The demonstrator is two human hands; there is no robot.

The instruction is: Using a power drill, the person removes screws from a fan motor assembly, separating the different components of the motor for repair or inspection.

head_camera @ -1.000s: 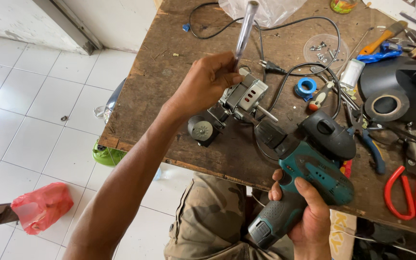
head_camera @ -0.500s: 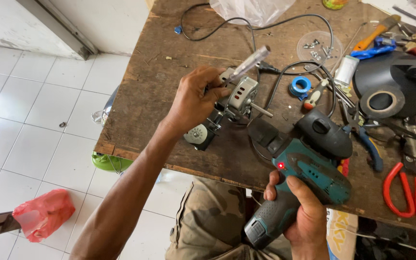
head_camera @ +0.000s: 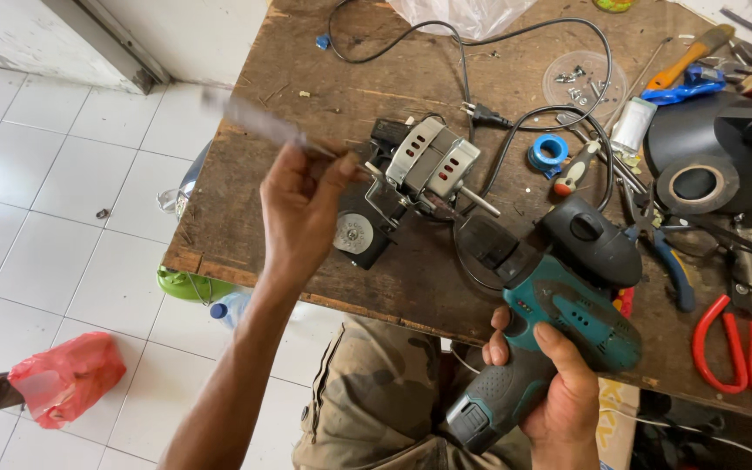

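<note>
1. My left hand (head_camera: 302,209): pinched shut on a thin metal rod (head_camera: 254,122), blurred, raised above the small motor (head_camera: 419,174), so the motor shows.
2. My right hand (head_camera: 559,392): clamped on the grip of the teal cordless drill (head_camera: 559,305), held at the table's near edge, nose towards the motor.
3. Small motor: lies on the wooden table (head_camera: 245,218), shaft pointing right, mid-table between my hands.
4. Red scissors (head_camera: 741,348): far right.
5. Blue tape roll (head_camera: 553,152): beyond the drill.
</note>
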